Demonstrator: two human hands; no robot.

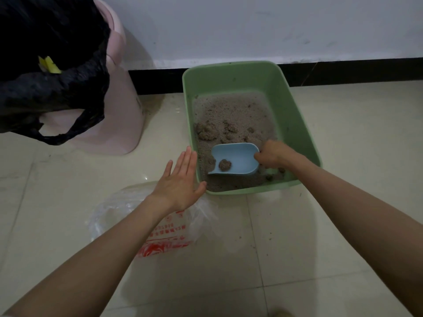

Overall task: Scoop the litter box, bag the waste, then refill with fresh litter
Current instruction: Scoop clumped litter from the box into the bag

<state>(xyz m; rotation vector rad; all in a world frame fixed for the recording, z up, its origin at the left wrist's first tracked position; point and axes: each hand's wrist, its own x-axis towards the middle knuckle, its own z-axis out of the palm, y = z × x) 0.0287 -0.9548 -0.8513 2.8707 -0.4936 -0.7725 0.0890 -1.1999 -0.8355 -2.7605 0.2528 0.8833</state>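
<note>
- right hand (273, 156) is clenched round the handle end of the blue scoop (235, 159), down in the near end of the green litter box (304, 124)
- one clump (225, 165) sits in the scoop already
- scoop's long axis runs left-right, open mouth facing left
- left hand (180, 183) is flat, fingers straight, against the box's near-left corner, probably to stop it sliding
- clear bag (148, 216) lies just under that arm, handy for dumping
</note>
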